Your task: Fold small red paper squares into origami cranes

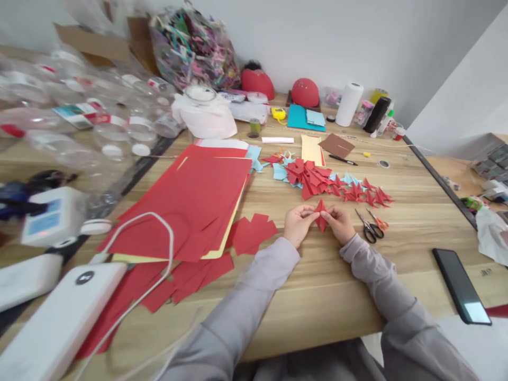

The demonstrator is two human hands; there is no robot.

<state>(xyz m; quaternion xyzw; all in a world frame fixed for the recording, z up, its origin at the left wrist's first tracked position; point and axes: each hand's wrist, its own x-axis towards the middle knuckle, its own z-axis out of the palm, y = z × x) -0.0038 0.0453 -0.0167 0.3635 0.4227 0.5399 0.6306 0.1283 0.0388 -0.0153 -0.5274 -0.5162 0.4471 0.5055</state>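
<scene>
One red folded diamond [321, 206], seemingly part-shaped, sits at the clock's centre, pinched between left hand [297, 225] and right hand [340, 223]. Finished-looking folded shapes [307, 175] lie at twelve; unfolded cut pieces [254, 236] and stacked sheets [198, 196] at nine. Black scissors [366, 225] crowd three o'clock; a phone [460, 283] rests at four.

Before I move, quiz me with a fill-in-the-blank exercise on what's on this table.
The left hand and right hand hold a folded paper coloured ____.
The small scissors beside the black-handled scissors have ____ handles.
Of the two hands, the black phone lies nearer the ____ one.
The tape measure towards the back has a ____ case.
Missing words: red; orange; right; yellow.
</scene>
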